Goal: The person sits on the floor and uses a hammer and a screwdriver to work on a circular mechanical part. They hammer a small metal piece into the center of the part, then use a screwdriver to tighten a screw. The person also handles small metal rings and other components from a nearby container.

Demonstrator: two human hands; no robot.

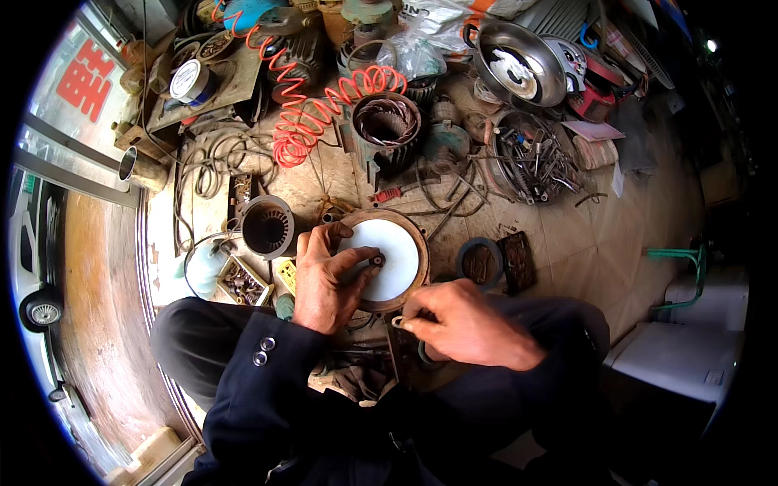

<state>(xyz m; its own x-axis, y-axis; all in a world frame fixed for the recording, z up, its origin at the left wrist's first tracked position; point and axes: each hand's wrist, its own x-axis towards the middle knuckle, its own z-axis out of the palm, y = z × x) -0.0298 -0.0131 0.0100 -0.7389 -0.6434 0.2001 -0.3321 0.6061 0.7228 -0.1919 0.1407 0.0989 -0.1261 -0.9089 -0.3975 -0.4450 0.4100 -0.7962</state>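
A white round disc [397,243] lies inside a rusty brown metal ring [423,279] in front of me. At its middle is a small dark round piece [378,260] with a hole. My left hand [328,275] rests over the disc's left side, thumb and forefinger closed about that piece. Just right of the ring's near edge, my right hand [470,324] pinches a small pale ring-like piece [397,321] between thumb and fingers; only part of it shows.
Left stand a hollow motor housing [267,227] and a tray of small metal parts [243,282]. Beyond are a motor stator [386,121], a coiled red air hose [300,134] and a steel pan [519,65]. A basin of tools [535,158] and a dark ring [480,263] lie right.
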